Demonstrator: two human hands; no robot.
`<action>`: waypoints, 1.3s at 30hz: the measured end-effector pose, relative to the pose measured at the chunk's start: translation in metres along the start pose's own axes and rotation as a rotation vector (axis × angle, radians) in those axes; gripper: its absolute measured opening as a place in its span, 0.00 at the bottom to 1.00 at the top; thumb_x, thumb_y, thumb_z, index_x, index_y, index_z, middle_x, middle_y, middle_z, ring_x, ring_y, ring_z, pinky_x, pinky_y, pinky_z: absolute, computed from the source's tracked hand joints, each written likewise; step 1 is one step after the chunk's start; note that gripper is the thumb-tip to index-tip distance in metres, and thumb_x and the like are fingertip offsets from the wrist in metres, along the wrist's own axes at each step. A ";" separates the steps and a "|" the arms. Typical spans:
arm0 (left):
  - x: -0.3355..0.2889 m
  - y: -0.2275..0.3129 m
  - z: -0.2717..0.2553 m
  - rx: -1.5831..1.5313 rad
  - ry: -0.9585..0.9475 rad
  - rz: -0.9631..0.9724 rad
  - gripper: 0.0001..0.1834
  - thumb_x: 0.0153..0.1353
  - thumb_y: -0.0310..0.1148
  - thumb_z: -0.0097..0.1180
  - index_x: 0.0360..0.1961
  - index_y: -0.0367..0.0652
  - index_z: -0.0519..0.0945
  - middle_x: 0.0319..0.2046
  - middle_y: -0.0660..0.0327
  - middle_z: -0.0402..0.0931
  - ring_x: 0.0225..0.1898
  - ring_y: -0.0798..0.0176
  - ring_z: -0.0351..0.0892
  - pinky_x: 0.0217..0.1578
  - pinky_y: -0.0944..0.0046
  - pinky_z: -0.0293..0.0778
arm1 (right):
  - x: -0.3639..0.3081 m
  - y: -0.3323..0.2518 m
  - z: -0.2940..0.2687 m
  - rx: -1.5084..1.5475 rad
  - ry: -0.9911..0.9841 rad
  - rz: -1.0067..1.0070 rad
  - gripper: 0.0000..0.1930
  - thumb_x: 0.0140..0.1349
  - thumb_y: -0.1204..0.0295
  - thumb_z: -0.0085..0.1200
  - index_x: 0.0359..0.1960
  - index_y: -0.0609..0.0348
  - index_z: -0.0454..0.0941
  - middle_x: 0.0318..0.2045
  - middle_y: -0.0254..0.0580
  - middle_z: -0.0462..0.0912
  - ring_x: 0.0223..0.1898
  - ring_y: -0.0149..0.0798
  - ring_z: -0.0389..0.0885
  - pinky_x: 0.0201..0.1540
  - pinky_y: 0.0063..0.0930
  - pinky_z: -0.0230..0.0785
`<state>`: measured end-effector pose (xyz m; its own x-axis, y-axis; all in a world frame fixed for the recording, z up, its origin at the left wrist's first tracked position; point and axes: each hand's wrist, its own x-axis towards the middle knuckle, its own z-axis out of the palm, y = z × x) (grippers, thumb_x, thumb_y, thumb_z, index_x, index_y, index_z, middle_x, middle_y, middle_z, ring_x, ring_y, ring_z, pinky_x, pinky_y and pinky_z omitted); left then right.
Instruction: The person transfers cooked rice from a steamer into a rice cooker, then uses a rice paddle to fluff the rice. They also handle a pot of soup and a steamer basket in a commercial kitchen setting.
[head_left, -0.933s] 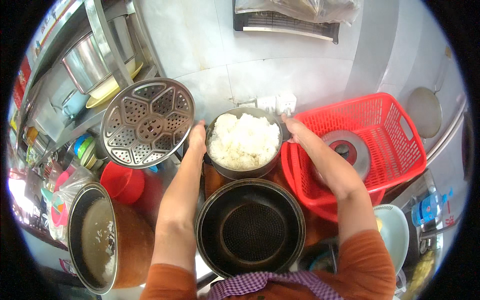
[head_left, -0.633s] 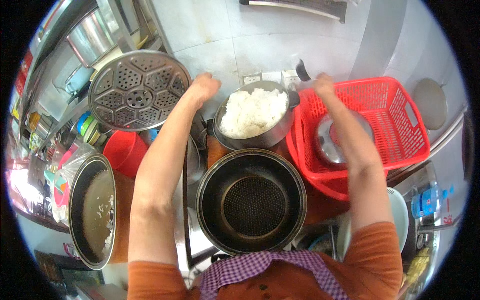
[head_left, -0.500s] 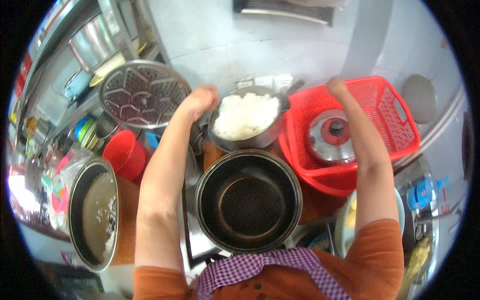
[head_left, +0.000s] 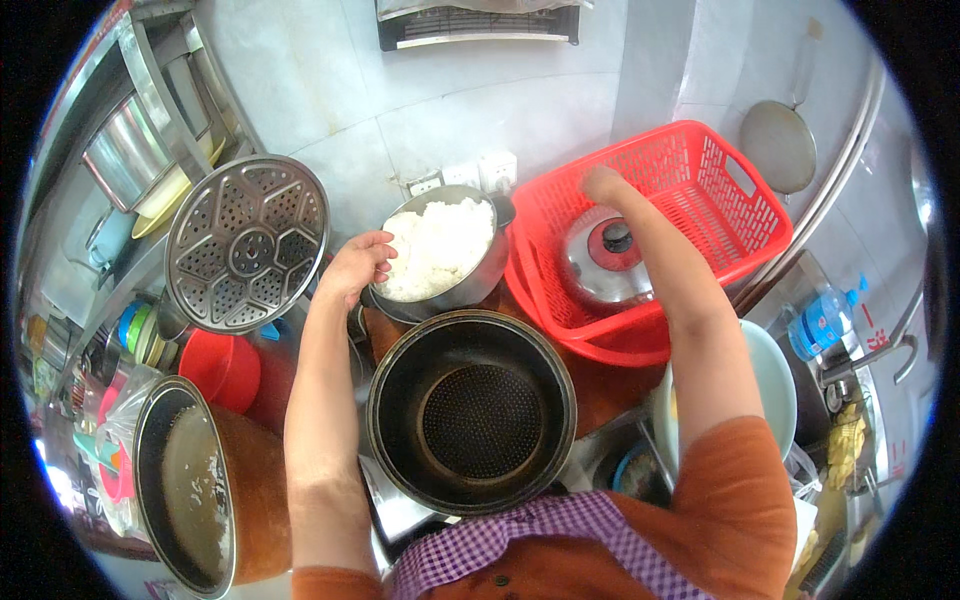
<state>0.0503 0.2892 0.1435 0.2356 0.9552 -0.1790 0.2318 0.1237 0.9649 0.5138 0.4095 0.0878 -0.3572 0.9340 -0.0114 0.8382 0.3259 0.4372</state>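
Note:
A grey pot (head_left: pixel 495 268) heaped with white rice (head_left: pixel 440 250) stands beyond the empty black pan (head_left: pixel 472 412) in front of me. My left hand (head_left: pixel 362 265) is at the pot's left rim, fingers bent and slightly apart beside the rice; I see nothing held in it. Reaching over the red plastic basket (head_left: pixel 720 225), my right hand (head_left: pixel 604 186) is above and behind a shiny lid (head_left: pixel 600 265) with a black knob, which lies in the basket. The right fingers are hidden behind the hand, so their grip does not show.
A perforated steamer plate (head_left: pixel 248 243) leans at the left. Below it are a red bucket (head_left: pixel 222 372) and a large brown pot (head_left: pixel 262 480) holding cloudy water and rice grains. At the right are a pale basin (head_left: pixel 775 400) and a plastic bottle (head_left: pixel 822 325). A strainer (head_left: pixel 778 147) hangs on the wall.
The view has shifted, moving most things leftward in the picture. My left hand's fingers now show at the rice pot's rim; my right hand stays above the basket.

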 end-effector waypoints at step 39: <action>-0.133 -0.081 -0.010 0.483 0.382 0.068 0.22 0.59 0.32 0.44 0.54 0.35 0.70 0.45 0.43 0.76 0.52 0.44 0.73 0.52 0.54 0.67 | 0.084 -0.099 0.032 1.562 -0.130 0.516 0.15 0.63 0.57 0.47 0.34 0.56 0.74 0.19 0.36 0.73 0.14 0.34 0.67 0.13 0.31 0.56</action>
<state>-0.0094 0.1544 0.0908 -0.0691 0.9965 0.0475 0.6502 0.0089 0.7597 0.4144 0.4608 0.0147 0.0410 0.9629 -0.2669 0.4567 -0.2556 -0.8521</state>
